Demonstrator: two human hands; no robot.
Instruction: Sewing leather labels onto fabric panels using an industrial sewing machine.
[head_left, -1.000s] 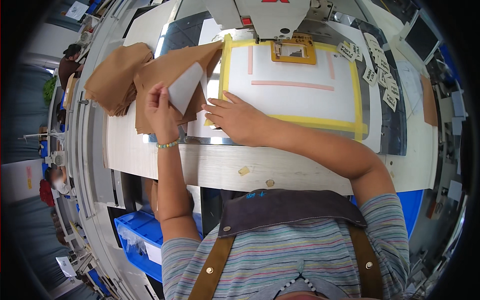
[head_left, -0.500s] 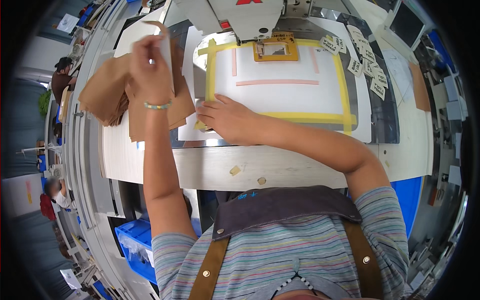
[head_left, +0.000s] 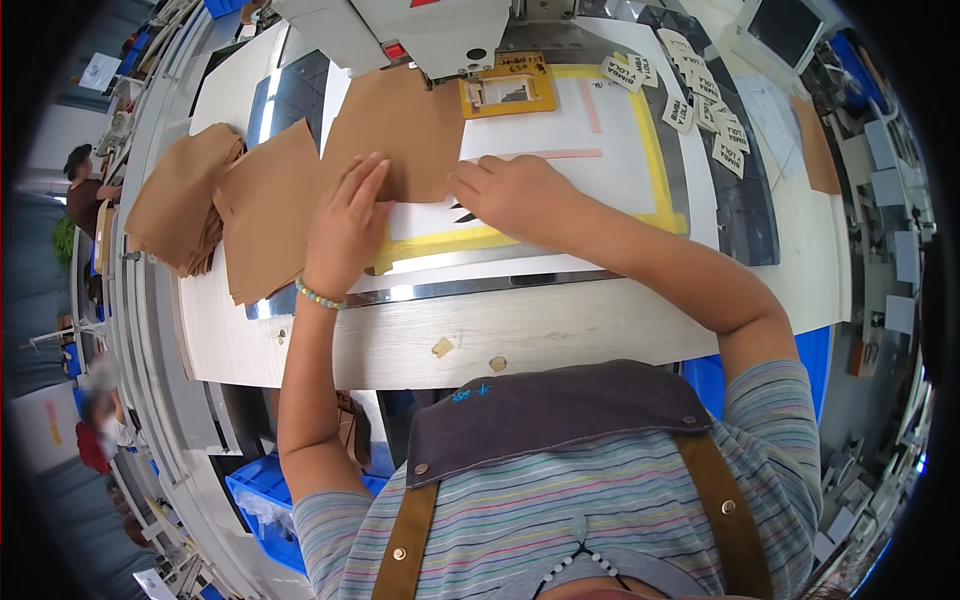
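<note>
My left hand (head_left: 345, 225), fingers stretched out, touches the lower left of a brown sheet (head_left: 395, 125) lying over part of a white board (head_left: 630, 175) bordered with yellow tape and marked with pink strips. My right hand (head_left: 505, 200) has curled fingers pinching the sheet’s lower right corner, above partly hidden black shapes. Behind the sheet stands the white machine head (head_left: 440, 35), with a yellow template (head_left: 535, 95) beside it. Brown sheet stacks (head_left: 170, 195) lie to the left of my left hand.
Small white labels (head_left: 725, 145) are scattered at the right, near a screen (head_left: 785, 30) and papers (head_left: 765, 135). Blue bins (head_left: 265, 515) sit below the pale table (head_left: 590, 330). Two other people (head_left: 85, 195) are at stations on the far left.
My left hand has lowered from its raised position and a brown sheet now covers the board’s left part. My right hand has moved right and up to that sheet’s edge.
</note>
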